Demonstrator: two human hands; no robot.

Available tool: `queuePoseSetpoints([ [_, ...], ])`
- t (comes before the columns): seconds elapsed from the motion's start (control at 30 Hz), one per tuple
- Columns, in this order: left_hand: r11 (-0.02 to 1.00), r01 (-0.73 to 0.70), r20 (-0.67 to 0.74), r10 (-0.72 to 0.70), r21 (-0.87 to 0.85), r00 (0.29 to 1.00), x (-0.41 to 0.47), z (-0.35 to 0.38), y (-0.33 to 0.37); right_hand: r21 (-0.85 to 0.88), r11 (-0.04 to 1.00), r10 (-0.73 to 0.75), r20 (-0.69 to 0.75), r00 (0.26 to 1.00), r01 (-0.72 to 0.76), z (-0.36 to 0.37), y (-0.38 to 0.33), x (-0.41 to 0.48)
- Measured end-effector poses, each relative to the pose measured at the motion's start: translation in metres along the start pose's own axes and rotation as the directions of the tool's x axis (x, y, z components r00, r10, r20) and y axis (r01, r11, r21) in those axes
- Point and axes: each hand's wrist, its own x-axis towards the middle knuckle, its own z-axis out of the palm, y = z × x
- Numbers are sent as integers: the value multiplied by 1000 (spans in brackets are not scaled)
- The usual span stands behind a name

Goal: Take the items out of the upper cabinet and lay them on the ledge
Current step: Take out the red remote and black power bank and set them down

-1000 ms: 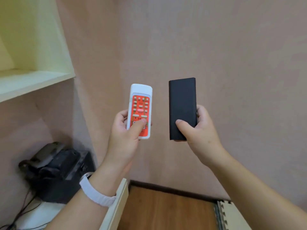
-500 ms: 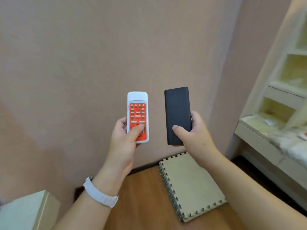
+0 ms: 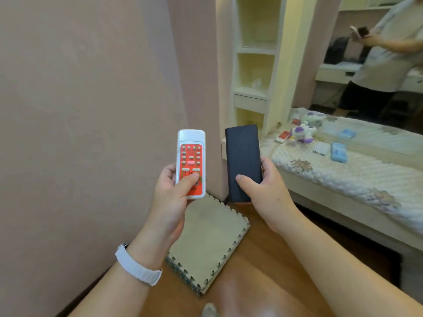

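- Over the last second the view swings right, away from the cabinet corner. The ledge (image 3: 343, 179) now fills the right of the frame, so the carry looks nearly over, though nothing is laid down yet.
- Centre-left: the left hand (image 3: 169, 202) curls round one white-and-orange remote control (image 3: 190, 163), held upright with the thumb on its keys.
- Centre: the right hand (image 3: 267, 195) grips one black power bank (image 3: 242, 161) by its lower half, just beside the remote but not touching it.
- Right: the ledge already carries one red-and-white pack (image 3: 283, 136), one plush toy (image 3: 302, 133), one white box (image 3: 320, 149) and one blue box (image 3: 338, 152). The doubles behind them look like mirror images.
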Motion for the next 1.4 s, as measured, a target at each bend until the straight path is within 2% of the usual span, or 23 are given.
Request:
queuePoseSetpoints([
  [0.17,997,70,124,-66,-35,990,57,50,-29,-95,995,14,-158,987,-29,-45,13,30],
  [0.37,987,160,300,-147,-17,942,133,113,-61,-162,980,54,-345,937,-116,-91,22,81],
  [0.63,963,270,485,-243,14,840,215,177,-108,-157,967,86,-541,836,-201,-128,39,140],
  [0.83,934,345,593,-332,96,734,237,232,-139,-130,957,110,-661,742,-259,-172,44,148],
  [1.1,938,309,616,-337,157,712,249,309,-173,-133,948,111,-712,693,-288,-251,69,162],
  [1.4,935,261,565,-354,242,746,259,436,-205,-53,962,152,-712,686,-269,-385,87,196],
])
